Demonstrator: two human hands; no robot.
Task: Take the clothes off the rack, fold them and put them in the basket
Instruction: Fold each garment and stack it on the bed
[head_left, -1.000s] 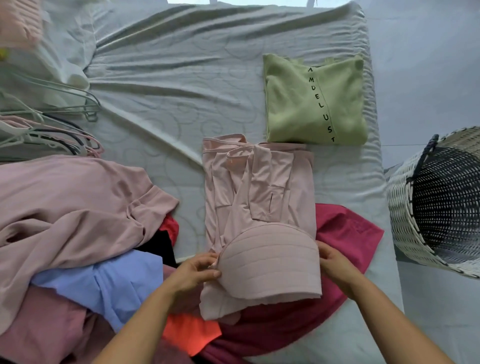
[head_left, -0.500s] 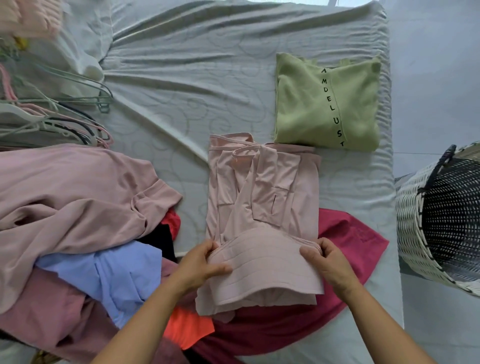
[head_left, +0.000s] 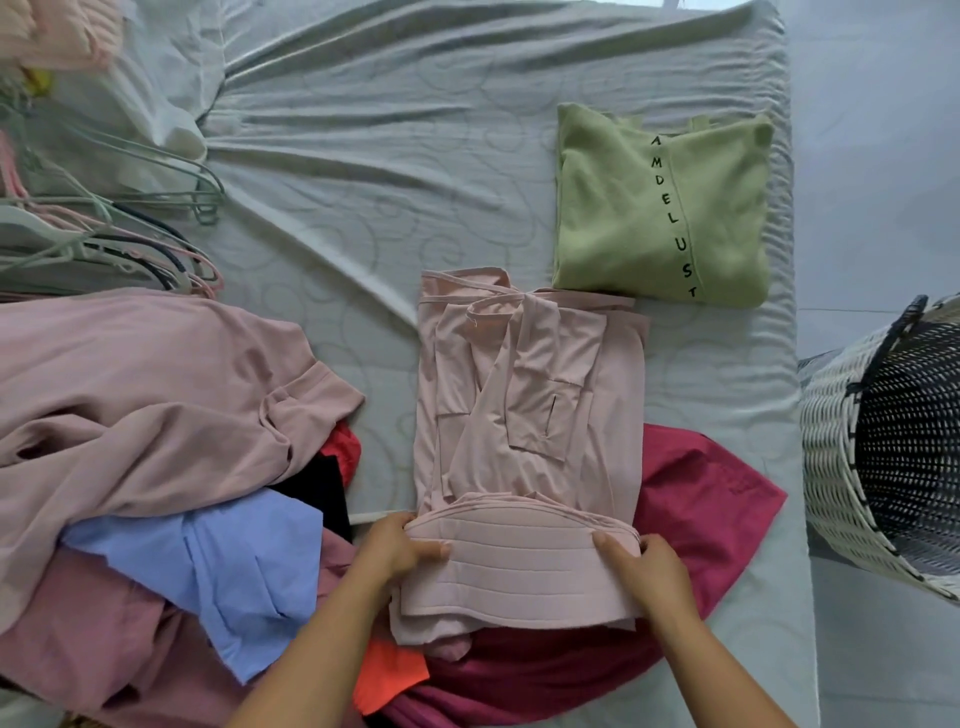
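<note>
A pale pink garment (head_left: 524, 405) lies partly folded on the bed, its ribbed band end turned up toward me. My left hand (head_left: 400, 551) grips the band's left edge, thumb on top. My right hand (head_left: 647, 571) grips the band's right edge the same way. A folded green sweater (head_left: 660, 208) with black lettering lies beyond it, at the far right of the bed. The woven black and white basket (head_left: 841, 467) stands off the bed's right side, tilted, its mouth facing me.
A heap of unfolded clothes fills the left: a dusty pink top (head_left: 140, 410), a blue shirt (head_left: 234, 571), an orange piece (head_left: 389, 675). A dark red garment (head_left: 696, 519) lies under the pink one. Several hangers (head_left: 114, 234) lie at far left on the grey sheet (head_left: 389, 156).
Both hands have slid inward along the ribbed band and closed on its edges, pressing the fold flatter and drawing it a little nearer to me.
</note>
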